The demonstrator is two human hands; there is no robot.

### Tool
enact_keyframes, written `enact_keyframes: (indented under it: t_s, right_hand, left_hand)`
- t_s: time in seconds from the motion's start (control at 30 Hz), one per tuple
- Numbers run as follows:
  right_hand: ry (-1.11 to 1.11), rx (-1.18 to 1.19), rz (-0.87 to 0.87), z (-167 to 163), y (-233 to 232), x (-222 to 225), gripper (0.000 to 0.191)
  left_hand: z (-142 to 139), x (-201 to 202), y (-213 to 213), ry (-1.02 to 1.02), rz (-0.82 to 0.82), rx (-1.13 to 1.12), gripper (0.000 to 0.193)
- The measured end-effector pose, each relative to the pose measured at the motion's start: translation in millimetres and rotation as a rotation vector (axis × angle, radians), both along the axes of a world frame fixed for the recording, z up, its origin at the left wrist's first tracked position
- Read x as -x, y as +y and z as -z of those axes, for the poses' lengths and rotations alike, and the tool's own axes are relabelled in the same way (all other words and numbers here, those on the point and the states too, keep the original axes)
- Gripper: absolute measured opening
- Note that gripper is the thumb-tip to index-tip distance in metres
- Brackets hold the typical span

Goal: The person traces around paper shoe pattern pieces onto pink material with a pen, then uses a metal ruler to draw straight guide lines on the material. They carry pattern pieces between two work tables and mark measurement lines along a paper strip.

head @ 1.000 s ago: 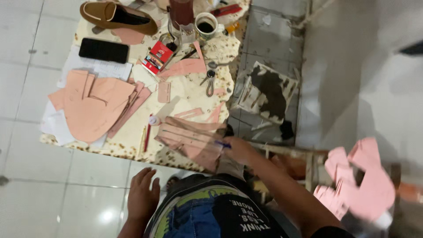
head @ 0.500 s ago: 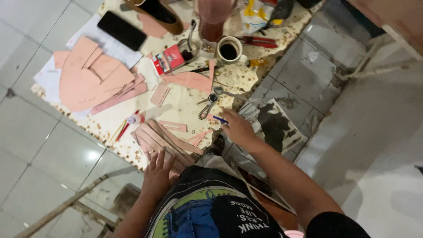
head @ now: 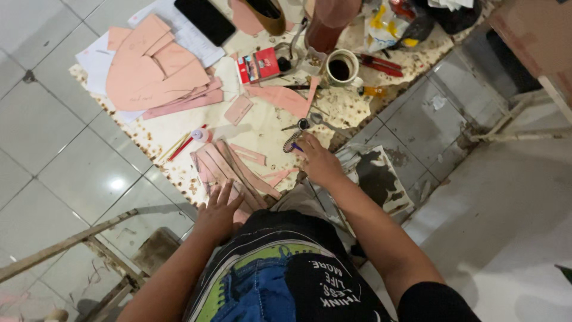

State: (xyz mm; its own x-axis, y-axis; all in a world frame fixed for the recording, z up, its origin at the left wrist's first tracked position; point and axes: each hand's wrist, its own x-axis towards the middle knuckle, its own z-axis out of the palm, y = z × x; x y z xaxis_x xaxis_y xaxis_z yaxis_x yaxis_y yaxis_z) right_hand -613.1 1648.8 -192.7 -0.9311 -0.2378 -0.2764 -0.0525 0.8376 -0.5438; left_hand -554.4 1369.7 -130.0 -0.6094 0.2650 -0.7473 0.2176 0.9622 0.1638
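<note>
My left hand (head: 218,210) lies flat, fingers spread, on a pile of long pink strips (head: 229,169) at the near edge of a stained work board (head: 173,134). A little to the right, my right hand (head: 319,160) is closed around a small purple-tipped pen whose tip shows above the knuckles. Just beyond that hand lie scissors (head: 302,127) with a patterned handle. A pink cut piece (head: 285,97) rests farther up the board.
A stack of large pink pattern pieces (head: 156,70) lies on white paper at the upper left, beside a black phone (head: 208,21). A red box (head: 260,64), a cup of dark liquid (head: 342,68), red pliers (head: 381,64) and a brown shoe (head: 266,13) crowd the far side. A wooden frame (head: 65,245) stands lower left.
The view has shifted over the board. My left hand came up from my side onto the pink strips. My right hand slid slightly toward the scissors with the pen.
</note>
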Motion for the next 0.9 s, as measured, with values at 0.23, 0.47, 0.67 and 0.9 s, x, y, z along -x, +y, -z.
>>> enact_keyframes:
  t_s: [0.23, 0.47, 0.67, 0.9]
  right_hand:
    - [-0.109, 0.054, -0.063, -12.8, 4.5, 18.1, 0.057]
    - [0.091, 0.204, -0.146, -21.2, 42.2, 46.2, 0.036]
    - [0.137, 0.059, -0.034, -41.0, 71.3, 72.7, 0.039]
    - [0.128, -0.067, -0.159, -39.1, 69.3, 76.2, 0.054]
  left_hand:
    - [-5.0, 12.1, 6.5, -0.02, -0.152, -0.012, 0.077]
    - [8.8, 16.3, 37.6, 0.361, -0.538, -0.131, 0.065]
    - [-2.0, 23.7, 67.4, 0.205, -0.616, -0.048, 0.07]
    - [8.1, 12.7, 65.2, 0.26, -0.577, -0.032, 0.056]
